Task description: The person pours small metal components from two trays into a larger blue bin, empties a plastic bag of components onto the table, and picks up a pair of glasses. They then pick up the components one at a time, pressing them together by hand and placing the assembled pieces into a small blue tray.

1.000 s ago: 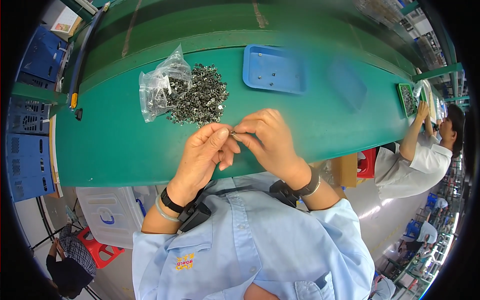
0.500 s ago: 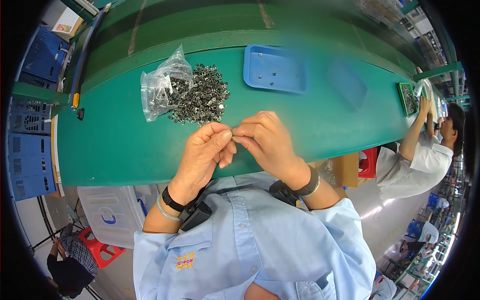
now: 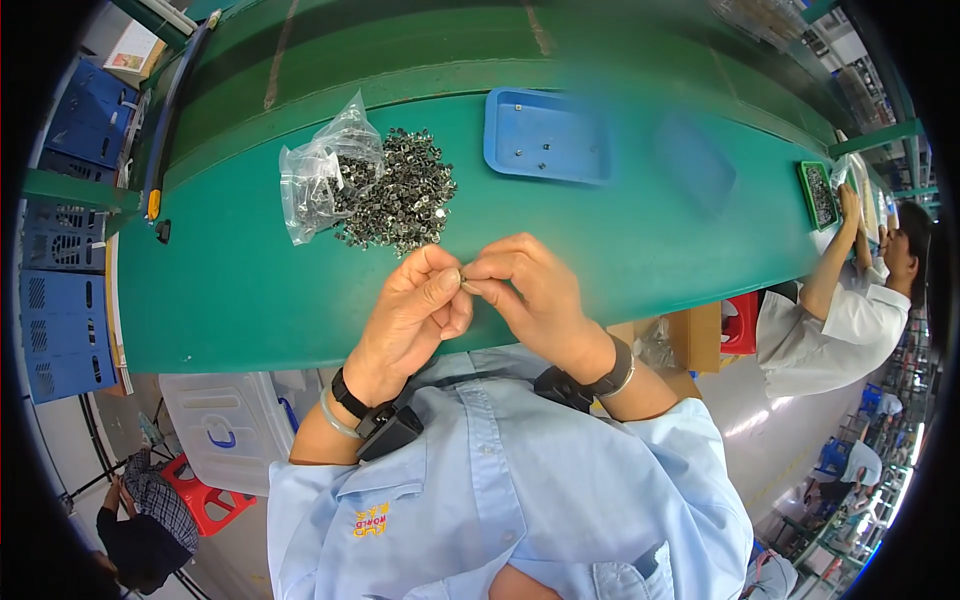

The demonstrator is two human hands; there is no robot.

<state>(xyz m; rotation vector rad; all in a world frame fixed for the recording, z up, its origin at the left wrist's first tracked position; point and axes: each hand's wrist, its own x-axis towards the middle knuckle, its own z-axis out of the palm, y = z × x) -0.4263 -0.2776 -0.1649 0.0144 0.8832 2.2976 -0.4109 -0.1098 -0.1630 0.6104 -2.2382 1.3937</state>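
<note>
Small part, mostly hidden, shows mid-view, I note from afar; green table beneath; blue tray at its far side; leftward, heap of dark and silvery parts, clear bag over one side; left hand, right hand meeting near the heap, thumbs and forefingers clamped on that small part

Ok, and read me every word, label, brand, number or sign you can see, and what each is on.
Light blue shirt: yellow and red lettering on the chest, which I won't copy out.
Printed sheet, upper left: its print is too small to read.
Clear plastic bag: a white patch, with no lettering that I can make out.
I can read no other text.
</note>
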